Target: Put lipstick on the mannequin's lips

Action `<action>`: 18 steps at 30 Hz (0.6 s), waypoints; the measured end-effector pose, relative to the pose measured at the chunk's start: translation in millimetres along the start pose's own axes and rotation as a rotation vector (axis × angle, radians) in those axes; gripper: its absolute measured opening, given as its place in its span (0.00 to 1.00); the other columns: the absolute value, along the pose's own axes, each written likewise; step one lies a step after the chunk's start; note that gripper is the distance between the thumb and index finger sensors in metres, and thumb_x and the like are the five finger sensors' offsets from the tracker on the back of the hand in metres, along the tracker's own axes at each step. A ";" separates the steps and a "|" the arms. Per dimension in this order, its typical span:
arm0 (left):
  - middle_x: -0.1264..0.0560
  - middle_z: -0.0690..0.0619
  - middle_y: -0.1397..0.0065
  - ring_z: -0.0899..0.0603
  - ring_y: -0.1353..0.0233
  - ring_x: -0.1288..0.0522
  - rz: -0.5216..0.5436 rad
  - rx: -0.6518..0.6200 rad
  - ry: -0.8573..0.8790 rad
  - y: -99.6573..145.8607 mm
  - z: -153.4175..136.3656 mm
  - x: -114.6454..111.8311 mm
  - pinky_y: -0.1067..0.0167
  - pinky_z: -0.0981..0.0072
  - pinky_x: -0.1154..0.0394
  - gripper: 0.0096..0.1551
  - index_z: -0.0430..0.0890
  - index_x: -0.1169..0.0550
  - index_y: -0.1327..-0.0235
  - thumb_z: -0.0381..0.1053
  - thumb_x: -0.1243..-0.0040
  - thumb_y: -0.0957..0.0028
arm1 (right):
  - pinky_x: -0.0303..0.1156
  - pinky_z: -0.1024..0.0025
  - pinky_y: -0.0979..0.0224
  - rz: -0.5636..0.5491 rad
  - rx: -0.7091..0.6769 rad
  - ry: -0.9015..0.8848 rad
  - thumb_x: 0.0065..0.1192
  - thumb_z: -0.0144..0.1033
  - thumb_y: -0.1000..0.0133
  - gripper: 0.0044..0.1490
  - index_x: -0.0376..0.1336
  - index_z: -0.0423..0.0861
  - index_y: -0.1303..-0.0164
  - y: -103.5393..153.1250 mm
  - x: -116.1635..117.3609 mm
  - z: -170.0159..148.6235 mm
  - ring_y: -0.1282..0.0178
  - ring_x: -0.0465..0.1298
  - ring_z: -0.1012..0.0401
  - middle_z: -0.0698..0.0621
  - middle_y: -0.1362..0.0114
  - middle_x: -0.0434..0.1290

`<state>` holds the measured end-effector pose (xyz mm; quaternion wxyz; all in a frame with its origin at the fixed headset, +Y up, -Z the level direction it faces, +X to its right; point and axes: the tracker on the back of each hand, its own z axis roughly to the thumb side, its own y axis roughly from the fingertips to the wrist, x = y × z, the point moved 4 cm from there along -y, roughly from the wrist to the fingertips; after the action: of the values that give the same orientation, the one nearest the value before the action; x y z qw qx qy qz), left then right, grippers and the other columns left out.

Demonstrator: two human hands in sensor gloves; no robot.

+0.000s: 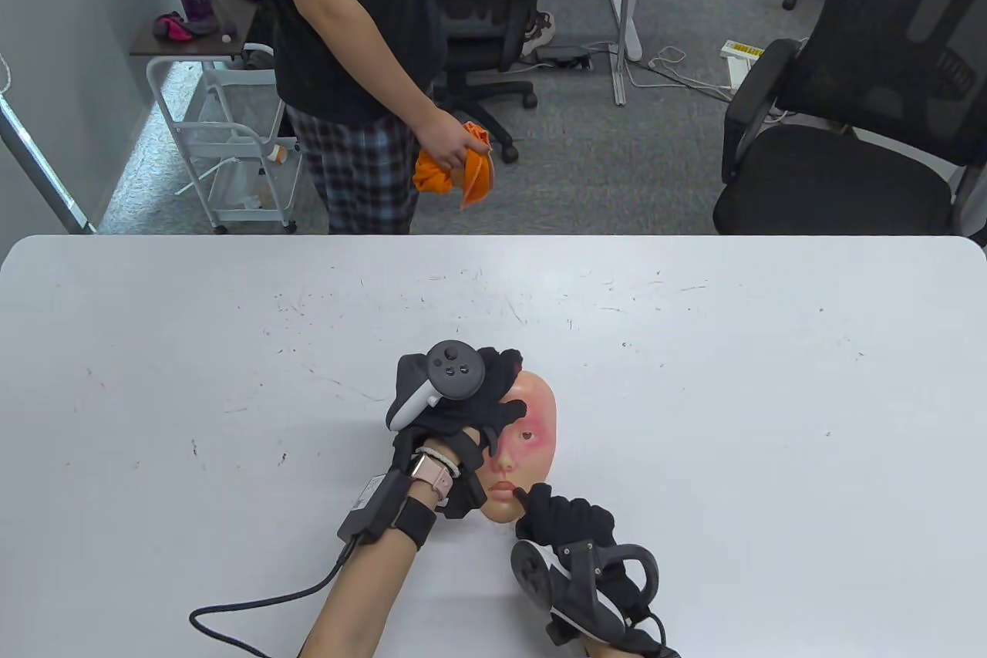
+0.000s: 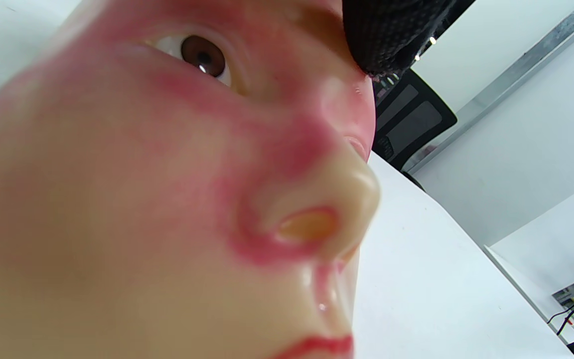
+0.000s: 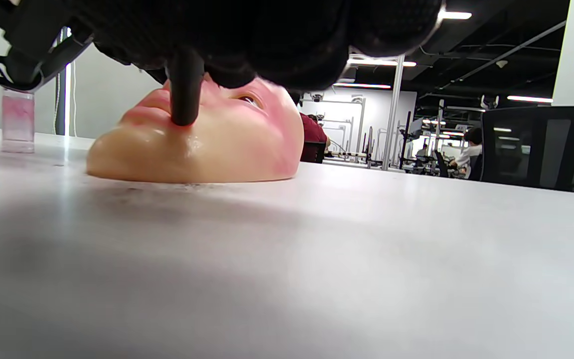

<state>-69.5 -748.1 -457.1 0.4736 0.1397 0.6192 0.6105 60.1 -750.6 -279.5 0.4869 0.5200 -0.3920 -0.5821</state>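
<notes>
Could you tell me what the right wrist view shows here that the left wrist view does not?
Only the right wrist view shows the dark lipstick applicator held by the right hand, its tip at the mannequin face's mouth corner, plus a pink-tinted clear container on the table. Only the left wrist view shows the brown eye and nostril close up. Both show the reddened cheek and the lips.
</notes>
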 end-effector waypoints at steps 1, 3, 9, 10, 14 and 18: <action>0.56 0.46 0.13 0.37 0.17 0.56 0.000 0.001 -0.001 0.0 0.0 0.1 0.21 0.41 0.56 0.45 0.58 0.46 0.15 0.57 0.40 0.44 | 0.75 0.56 0.52 0.005 0.002 -0.002 0.65 0.52 0.54 0.34 0.72 0.43 0.44 0.1 0.3 -0.6 0.68 0.79 0.61 0.57 0.68 0.79; 0.56 0.46 0.13 0.37 0.17 0.56 -0.002 0.002 -0.001 0.0 -0.1 0.1 0.21 0.41 0.56 0.45 0.58 0.47 0.15 0.57 0.40 0.44 | 0.75 0.56 0.52 -0.004 0.000 -0.008 0.64 0.53 0.53 0.34 0.72 0.43 0.44 1.2 -0.7 -0.9 0.67 0.79 0.61 0.58 0.68 0.79; 0.56 0.46 0.13 0.38 0.17 0.57 -0.003 0.001 0.005 0.2 -0.3 -0.1 0.20 0.41 0.56 0.45 0.58 0.47 0.15 0.57 0.40 0.44 | 0.75 0.56 0.49 -0.090 -0.081 -0.001 0.61 0.53 0.52 0.33 0.71 0.45 0.41 6.3 -8.2 15.4 0.64 0.79 0.61 0.58 0.65 0.79; 0.56 0.46 0.13 0.37 0.17 0.57 -0.003 0.001 0.005 0.2 -0.3 -0.1 0.20 0.41 0.56 0.45 0.58 0.47 0.15 0.57 0.40 0.44 | 0.74 0.56 0.49 -0.083 -0.086 0.011 0.61 0.53 0.51 0.33 0.71 0.46 0.41 5.7 -7.7 17.6 0.63 0.79 0.61 0.58 0.64 0.79; 0.56 0.46 0.13 0.38 0.17 0.57 -0.004 0.001 0.005 0.2 -0.3 -0.1 0.20 0.41 0.57 0.45 0.58 0.47 0.15 0.57 0.40 0.44 | 0.74 0.56 0.46 -0.037 -0.111 0.072 0.60 0.53 0.50 0.34 0.69 0.47 0.38 0.6 -4.0 27.3 0.61 0.79 0.61 0.58 0.62 0.79; 0.56 0.46 0.13 0.38 0.17 0.57 -0.004 0.001 0.008 0.4 -0.6 -0.2 0.20 0.41 0.57 0.45 0.58 0.47 0.15 0.57 0.40 0.44 | 0.74 0.57 0.46 -0.013 -0.125 0.095 0.60 0.53 0.50 0.33 0.69 0.48 0.38 -1.6 -2.1 31.4 0.61 0.79 0.61 0.59 0.62 0.78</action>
<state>-70.0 -748.6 -456.8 0.4723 0.1366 0.6216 0.6098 28.8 -749.8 -275.8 0.5327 0.5180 -0.3281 -0.5833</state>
